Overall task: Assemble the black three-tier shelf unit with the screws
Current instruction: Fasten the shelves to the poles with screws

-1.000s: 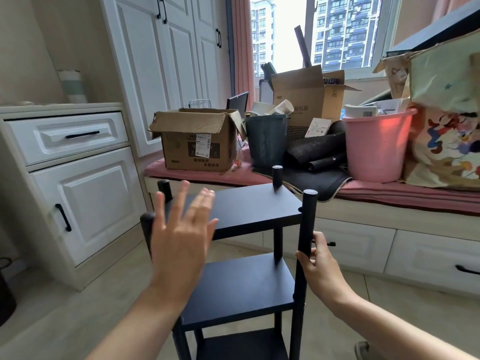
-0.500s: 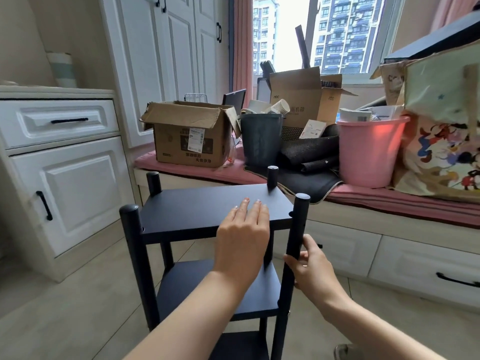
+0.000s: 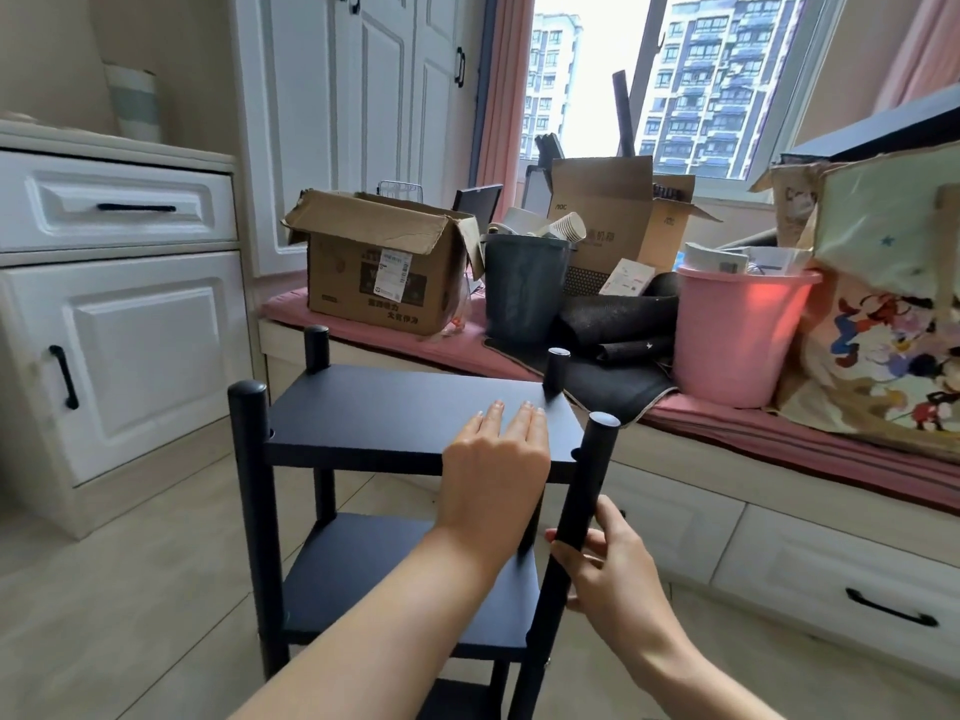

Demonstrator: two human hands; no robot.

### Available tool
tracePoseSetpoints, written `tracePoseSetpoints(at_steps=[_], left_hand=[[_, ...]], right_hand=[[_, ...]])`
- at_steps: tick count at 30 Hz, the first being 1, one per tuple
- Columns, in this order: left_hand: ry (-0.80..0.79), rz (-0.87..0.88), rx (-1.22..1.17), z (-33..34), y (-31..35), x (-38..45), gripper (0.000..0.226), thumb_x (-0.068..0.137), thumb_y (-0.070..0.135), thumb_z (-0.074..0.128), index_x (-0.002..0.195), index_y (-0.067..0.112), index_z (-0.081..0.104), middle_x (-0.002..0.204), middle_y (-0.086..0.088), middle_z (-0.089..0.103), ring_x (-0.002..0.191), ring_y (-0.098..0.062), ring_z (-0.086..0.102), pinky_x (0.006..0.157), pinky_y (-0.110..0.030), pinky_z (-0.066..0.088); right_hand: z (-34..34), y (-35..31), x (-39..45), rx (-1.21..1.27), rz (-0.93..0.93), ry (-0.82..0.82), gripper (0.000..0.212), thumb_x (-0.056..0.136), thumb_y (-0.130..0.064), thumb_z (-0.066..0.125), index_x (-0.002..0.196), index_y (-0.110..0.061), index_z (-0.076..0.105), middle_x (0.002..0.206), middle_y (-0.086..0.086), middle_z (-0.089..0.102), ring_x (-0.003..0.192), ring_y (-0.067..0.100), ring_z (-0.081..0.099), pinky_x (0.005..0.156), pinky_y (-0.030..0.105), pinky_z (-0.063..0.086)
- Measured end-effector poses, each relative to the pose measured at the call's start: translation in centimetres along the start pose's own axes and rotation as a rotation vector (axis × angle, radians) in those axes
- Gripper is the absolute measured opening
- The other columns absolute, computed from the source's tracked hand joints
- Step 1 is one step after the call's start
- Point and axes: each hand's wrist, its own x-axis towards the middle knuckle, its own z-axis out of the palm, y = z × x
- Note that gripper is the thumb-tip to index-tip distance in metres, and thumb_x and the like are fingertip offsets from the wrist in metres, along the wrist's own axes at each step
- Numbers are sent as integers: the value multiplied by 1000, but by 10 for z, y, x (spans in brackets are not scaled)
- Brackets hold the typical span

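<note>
The black shelf unit [image 3: 415,423] is stood upright on the tiled floor [image 3: 104,589], before the window seat [image 3: 779,439]. Its top tier is pressed by the left hand [image 3: 493,470], fingers [image 3: 530,423] flat and released. Its near right post [image 3: 582,501] is grasped by the right hand [image 3: 608,569], fingers curled round it.

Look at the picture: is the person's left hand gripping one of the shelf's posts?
No. The left hand lies flat with straight fingers on the top shelf, while the right hand grips the post.
</note>
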Motion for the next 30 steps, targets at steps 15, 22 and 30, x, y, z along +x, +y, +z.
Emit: tracePoseSetpoints(at_steps=[15, 22, 30], left_hand=[[91, 50, -90, 1, -3, -9, 43, 59, 5, 90, 100, 11, 80, 102, -4, 78, 92, -23, 76, 76, -33, 60], [63, 21, -109, -1, 0, -8, 44, 56, 7, 92, 98, 12, 81, 100, -2, 78, 91, -22, 76, 76, -32, 61], [-42, 22, -83, -6, 0, -8, 43, 62, 9, 91, 103, 12, 80, 102, -3, 78, 95, -23, 75, 80, -33, 61]], right_hand=[[8, -2, 0, -103, -61, 1, 19, 96, -14, 60, 97, -27, 48, 81, -5, 64, 73, 17, 62, 72, 41, 58], [6, 0, 5, -134, -80, 4, 24, 94, -13, 62, 91, -32, 49, 79, -7, 64, 81, 18, 65, 75, 47, 58], [13, 7, 13, -134, -113, 52, 30, 94, -9, 61, 86, -34, 46, 79, -11, 61, 70, 0, 57, 55, 7, 39]])
